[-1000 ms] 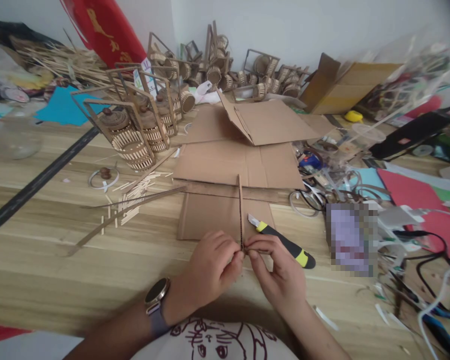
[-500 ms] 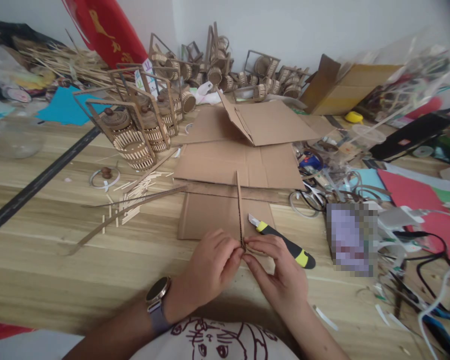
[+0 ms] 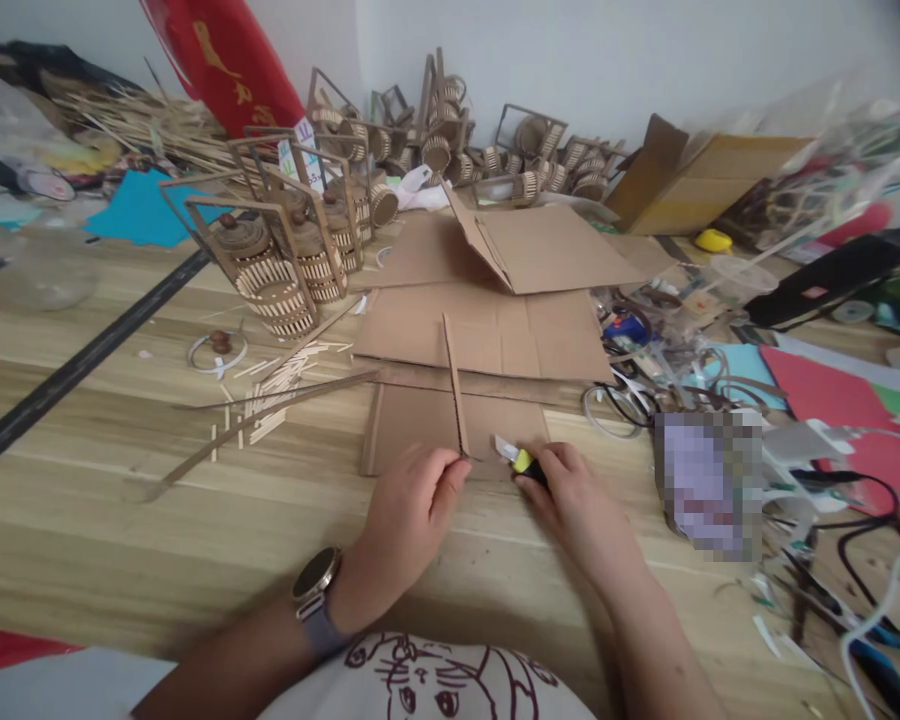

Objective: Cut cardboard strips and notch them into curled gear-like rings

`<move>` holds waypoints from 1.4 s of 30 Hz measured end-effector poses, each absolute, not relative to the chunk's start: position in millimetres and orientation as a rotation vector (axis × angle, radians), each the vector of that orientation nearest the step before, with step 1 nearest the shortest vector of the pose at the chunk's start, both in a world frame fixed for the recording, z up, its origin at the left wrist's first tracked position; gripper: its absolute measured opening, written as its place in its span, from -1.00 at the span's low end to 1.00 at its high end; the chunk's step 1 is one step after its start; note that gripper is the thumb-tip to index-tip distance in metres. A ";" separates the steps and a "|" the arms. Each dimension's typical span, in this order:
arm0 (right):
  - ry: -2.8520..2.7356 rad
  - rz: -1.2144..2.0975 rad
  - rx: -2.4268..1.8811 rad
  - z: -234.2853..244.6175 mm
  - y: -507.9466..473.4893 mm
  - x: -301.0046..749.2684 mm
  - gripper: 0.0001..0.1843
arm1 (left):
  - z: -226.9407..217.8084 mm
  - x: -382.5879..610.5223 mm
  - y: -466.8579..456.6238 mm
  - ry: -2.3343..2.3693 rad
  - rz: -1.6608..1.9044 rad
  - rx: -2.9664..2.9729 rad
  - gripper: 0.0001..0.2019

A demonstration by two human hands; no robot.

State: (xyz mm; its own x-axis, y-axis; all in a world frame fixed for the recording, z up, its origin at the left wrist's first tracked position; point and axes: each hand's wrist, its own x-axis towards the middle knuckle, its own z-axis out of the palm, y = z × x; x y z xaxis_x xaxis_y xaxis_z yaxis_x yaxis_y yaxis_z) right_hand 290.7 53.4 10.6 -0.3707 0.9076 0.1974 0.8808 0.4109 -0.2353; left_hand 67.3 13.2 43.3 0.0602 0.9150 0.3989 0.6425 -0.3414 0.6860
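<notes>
My left hand (image 3: 418, 508) pinches the near end of a thin cardboard strip (image 3: 454, 385), which points away from me over the cardboard sheets. In my right hand (image 3: 581, 500) is a utility knife (image 3: 523, 462) with a black and yellow-green handle. Its bare blade points left, a short way from the strip's near end. Under the strip's near part lies a small cardboard piece (image 3: 412, 425). Beyond it is a larger cardboard sheet (image 3: 412, 325). My right palm hides most of the knife's handle.
Small lidded slatted baskets with tall handles (image 3: 277, 290) stand at the left. Pale short sticks (image 3: 270, 405) and a long brown strip (image 3: 232, 430) lie nearer. Cables, a white adapter (image 3: 795, 445) and a red paper sheet (image 3: 825, 400) crowd the right. An open carton (image 3: 690, 185) sits behind.
My right hand has let go of the strip's near end and taken hold of the utility knife. My left hand has moved slightly left and away from me with the strip.
</notes>
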 end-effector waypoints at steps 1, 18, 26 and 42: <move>-2.370 0.177 -1.523 16.6 51.6 288.5 -0.66 | 42.4 67.0 14.0 1.584 1.167 2.050 -0.71; -2.335 0.705 -1.232 49.9 31.9 266.3 -0.54 | 31.5 68.7 16.7 1.635 1.083 2.244 -0.70; -2.330 0.708 -1.239 50.4 31.5 264.2 -0.60 | 33.8 70.4 15.6 1.605 1.030 2.326 -0.68; -2.419 0.658 -1.223 54.3 31.0 261.2 -0.76 | 36.3 69.4 14.9 1.597 0.990 2.449 -0.67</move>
